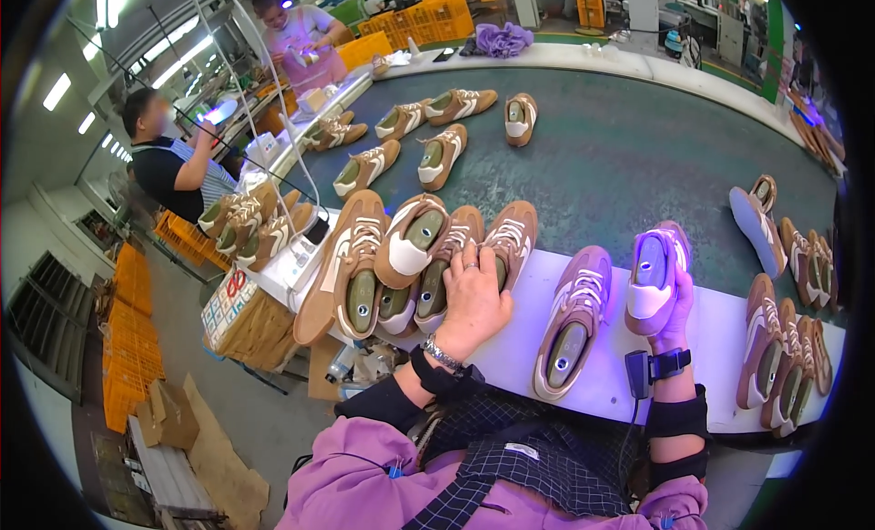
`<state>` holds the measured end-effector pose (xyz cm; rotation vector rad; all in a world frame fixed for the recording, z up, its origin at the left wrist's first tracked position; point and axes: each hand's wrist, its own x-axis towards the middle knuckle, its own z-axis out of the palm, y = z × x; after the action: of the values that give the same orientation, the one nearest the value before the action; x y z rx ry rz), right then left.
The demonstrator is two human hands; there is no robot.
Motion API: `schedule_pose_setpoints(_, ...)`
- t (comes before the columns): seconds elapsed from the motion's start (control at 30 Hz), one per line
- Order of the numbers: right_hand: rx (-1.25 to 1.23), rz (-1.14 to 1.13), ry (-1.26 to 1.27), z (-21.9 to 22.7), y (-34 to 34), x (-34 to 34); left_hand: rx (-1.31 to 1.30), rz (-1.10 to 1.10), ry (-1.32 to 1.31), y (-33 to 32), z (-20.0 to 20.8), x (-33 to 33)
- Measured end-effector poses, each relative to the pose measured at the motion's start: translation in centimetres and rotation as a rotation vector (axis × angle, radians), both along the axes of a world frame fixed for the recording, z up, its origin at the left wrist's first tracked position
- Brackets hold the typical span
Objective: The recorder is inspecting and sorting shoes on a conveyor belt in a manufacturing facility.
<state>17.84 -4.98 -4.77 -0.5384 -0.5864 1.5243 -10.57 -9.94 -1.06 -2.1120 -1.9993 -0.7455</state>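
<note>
A shoe factory floor, identified by rows of matching brown-and-white sneakers (443,156) on and beside a broad green work surface (602,165), stacked orange crates (128,339), aproned co-workers (187,170) and ceiling strip lights (56,92).

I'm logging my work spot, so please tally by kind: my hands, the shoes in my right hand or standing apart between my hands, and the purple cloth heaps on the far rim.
Hands: 2 (left hand, right hand)
Shoes: 2 (held shoe, lone shoe)
Cloth heaps: 1 (purple cloth heap)
Total: 5
</note>
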Motion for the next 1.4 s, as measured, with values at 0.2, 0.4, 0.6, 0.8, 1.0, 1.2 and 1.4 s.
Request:
schedule_pose_setpoints(0.2, -0.017, 0.045, -0.011, 0.3, -0.1, 0.1, 0.127, -0.320, -0.112, -0.1, 0.1, 0.6)
schedule_pose_setpoints(0.4, -0.001, 0.053, 0.003, 0.0, -0.1, -0.1, 0.069, -0.213, -0.451, 2.2, -1.9, 2.1)
schedule_pose_setpoints(0.6, 0.029, 0.144, 0.060, 0.0, 0.4, 0.4, -0.506, -0.146, -0.903, 4.7, -2.4, 0.1)
schedule_pose_setpoints(0.8, 0.009, 0.314, 0.170, 0.6, -0.3, 0.1, -0.737, -0.382, -1.444, 5.2, -3.0, -0.6)
schedule_pose_setpoints(1.0, -0.120, 0.201, -0.220, 2.9, -4.9, 2.4, -0.617, -0.414, -1.732, 1.9, -0.9, -1.3)
schedule_pose_setpoints(1.2, -0.186, 0.269, -0.551, 4.3, -10.5, 0.0, -0.635, -0.652, -2.006, -3.6, 3.8, -1.6)
schedule_pose_setpoints(1.4, -0.130, 0.398, -0.480, 1.5, -7.8, -3.3, -0.758, -0.994, -2.033, -4.6, 6.2, 0.9)
